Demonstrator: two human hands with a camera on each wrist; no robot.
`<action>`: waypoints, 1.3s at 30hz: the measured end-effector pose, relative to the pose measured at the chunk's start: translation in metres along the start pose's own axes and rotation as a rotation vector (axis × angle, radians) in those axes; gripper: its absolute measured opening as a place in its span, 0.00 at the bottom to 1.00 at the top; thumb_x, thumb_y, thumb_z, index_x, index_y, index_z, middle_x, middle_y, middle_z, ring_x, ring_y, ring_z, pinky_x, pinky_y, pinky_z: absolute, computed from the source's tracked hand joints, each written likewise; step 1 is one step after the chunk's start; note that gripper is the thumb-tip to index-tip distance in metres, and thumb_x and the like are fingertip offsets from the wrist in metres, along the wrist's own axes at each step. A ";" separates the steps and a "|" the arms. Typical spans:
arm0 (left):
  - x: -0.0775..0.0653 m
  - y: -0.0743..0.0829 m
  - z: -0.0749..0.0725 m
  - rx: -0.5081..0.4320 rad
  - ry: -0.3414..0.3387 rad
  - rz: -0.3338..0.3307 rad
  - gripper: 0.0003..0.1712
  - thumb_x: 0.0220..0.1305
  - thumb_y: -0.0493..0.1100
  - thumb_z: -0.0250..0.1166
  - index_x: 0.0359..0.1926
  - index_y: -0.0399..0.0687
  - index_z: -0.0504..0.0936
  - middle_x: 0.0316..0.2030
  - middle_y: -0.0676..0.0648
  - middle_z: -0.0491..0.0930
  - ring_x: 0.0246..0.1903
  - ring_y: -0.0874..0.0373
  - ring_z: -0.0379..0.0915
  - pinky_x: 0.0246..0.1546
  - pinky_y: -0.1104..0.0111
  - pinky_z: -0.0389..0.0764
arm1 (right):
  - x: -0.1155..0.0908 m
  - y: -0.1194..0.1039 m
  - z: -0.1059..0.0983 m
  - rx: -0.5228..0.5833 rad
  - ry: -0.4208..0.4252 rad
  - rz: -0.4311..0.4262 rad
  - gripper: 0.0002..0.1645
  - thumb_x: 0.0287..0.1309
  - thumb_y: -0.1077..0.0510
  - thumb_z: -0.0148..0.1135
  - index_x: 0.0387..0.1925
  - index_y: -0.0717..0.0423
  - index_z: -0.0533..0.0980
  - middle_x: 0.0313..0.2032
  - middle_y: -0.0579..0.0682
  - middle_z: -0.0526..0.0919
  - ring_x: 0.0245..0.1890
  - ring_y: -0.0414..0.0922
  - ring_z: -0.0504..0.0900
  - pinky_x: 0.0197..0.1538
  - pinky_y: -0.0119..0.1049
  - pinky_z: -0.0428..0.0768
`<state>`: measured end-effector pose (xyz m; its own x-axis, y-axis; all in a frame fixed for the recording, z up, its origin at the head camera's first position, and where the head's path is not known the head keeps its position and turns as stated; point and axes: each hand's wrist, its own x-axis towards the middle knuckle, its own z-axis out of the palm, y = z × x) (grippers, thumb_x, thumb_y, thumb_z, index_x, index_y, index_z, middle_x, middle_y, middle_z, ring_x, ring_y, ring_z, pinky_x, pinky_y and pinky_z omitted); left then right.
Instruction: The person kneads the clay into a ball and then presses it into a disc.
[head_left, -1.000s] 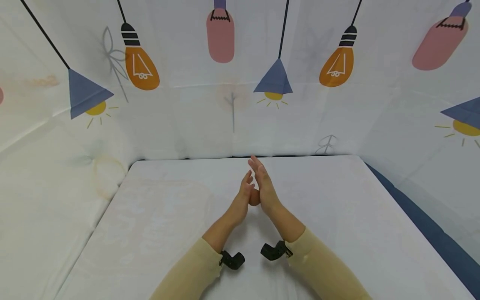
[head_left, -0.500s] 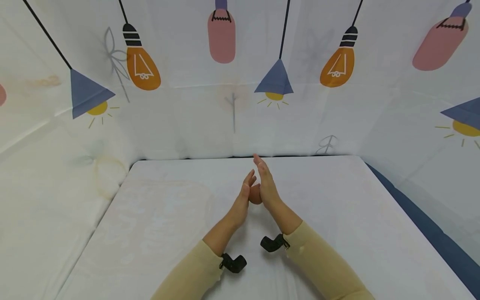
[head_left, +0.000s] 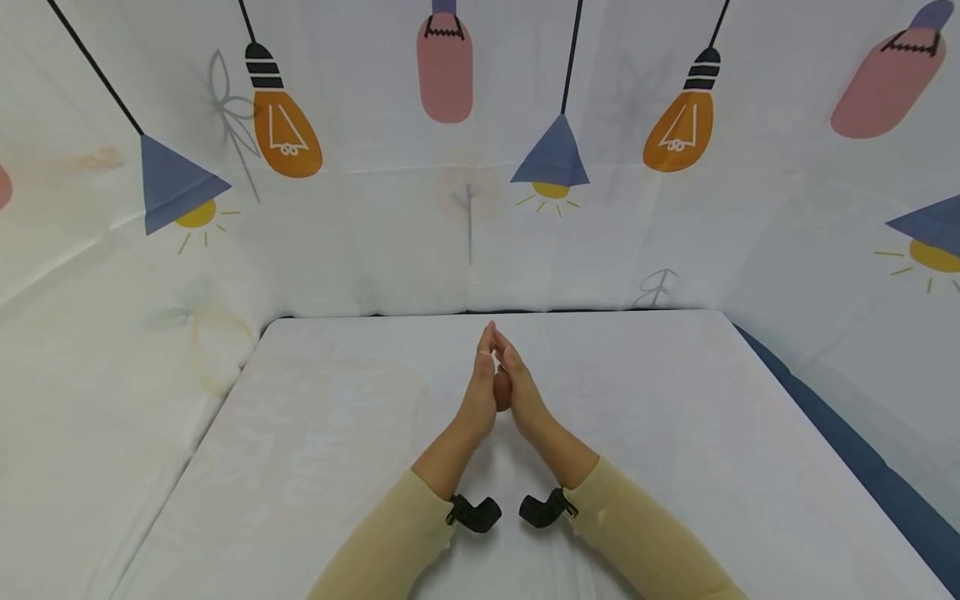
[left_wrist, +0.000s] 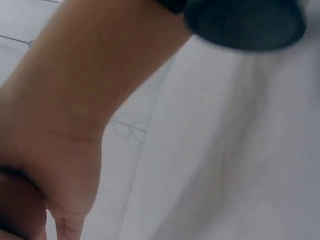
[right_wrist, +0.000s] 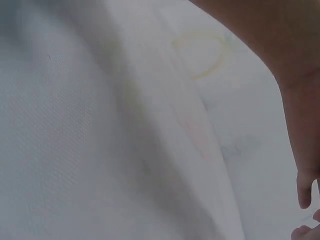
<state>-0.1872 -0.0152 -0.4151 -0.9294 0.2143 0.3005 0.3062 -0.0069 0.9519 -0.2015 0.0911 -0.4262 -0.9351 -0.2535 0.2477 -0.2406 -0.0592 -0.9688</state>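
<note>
A small reddish-brown lump (head_left: 502,390), rounded like a ball of clay, is pressed between the two palms above the white table (head_left: 337,417). My left hand (head_left: 478,392) flanks it on the left with straight fingers. From the other side my right hand (head_left: 527,396) leans in, its fingers also straight, and the fingertips of both hands come together at the top. In the left wrist view, part of the brown lump (left_wrist: 20,205) shows below the heel of the left hand. The right wrist view has the right hand (right_wrist: 306,135) at its right edge, and the lump is hidden there.
A white cloth (head_left: 375,233) printed with lamps and bulbs hangs behind the table. Black wrist cameras sit at both cuffs, the left camera (head_left: 477,514) close to the right camera (head_left: 543,508). Dark blue fabric (head_left: 825,417) runs along the right side.
My right hand has slid back toward the body against the left, which has moved slightly forward. The fingertips, apart before, now meet. The lump stays between the palms and has shifted slightly left.
</note>
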 end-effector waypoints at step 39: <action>-0.008 0.002 0.004 -0.168 -0.205 0.014 0.56 0.65 0.81 0.24 0.80 0.50 0.36 0.79 0.43 0.34 0.76 0.41 0.39 0.72 0.40 0.37 | 0.014 -0.026 -0.020 0.079 0.060 -0.014 0.40 0.76 0.35 0.27 0.79 0.50 0.52 0.77 0.53 0.53 0.77 0.49 0.48 0.75 0.53 0.45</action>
<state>-0.1781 -0.0131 -0.4156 -0.8589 0.4067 0.3114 0.2638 -0.1700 0.9495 -0.2137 0.1080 -0.3974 -0.9463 -0.1941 0.2587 -0.2346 -0.1386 -0.9622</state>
